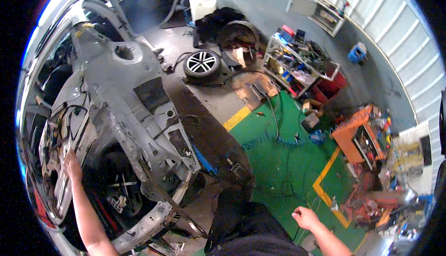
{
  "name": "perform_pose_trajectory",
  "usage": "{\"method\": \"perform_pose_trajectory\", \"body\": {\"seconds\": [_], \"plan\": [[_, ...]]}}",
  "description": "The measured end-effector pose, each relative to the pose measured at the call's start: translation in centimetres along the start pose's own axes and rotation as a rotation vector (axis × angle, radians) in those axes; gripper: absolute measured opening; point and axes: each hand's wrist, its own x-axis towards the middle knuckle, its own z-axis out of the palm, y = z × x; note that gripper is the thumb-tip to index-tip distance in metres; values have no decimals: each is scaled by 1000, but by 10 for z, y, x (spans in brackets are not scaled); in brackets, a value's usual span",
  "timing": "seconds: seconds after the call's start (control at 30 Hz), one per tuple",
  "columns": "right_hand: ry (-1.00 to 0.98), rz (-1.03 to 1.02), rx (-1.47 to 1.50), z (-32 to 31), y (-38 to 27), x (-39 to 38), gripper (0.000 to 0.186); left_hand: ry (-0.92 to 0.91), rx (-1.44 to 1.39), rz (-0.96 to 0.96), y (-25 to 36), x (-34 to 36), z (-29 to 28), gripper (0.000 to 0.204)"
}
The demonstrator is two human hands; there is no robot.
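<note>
My left arm reaches over the stripped rear end of a grey car body [111, 93]. My left hand [72, 165] touches a pale metal rail [65, 186] along the body's far left side, beside loose black wiring [69, 116]. Its fingers are too small and blended with the metal to show their grip. Below that arm is the dark trunk well [121, 177], with a few small parts lying in it. My right hand [306, 218] hangs low over the green floor with its fingers curled together. Whatever is between them, if anything, is too small to make out.
A black-and-silver wheel [201, 63] lies ahead near a stained board [253, 88]. To its right stands a cluttered tool cart [297, 63]. An orange cabinet [350, 133] stands farther right, with a blue coiled hose [292, 140] crossing the green floor [278, 177].
</note>
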Motion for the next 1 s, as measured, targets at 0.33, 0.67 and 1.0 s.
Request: {"method": "perform_pose_trajectory", "body": {"seconds": [0.33,0.67,1.0], "plan": [[11,-35,-124,-57,18,21,39,-52,-148,-345,99,-34,-91,71],[99,-144,66,-152,-91,112,30,133,-162,-370,103,-43,-107,61],[56,-1115,-354,-239,-577,311,22,123,-287,-331,117,-27,-108,51]]}}
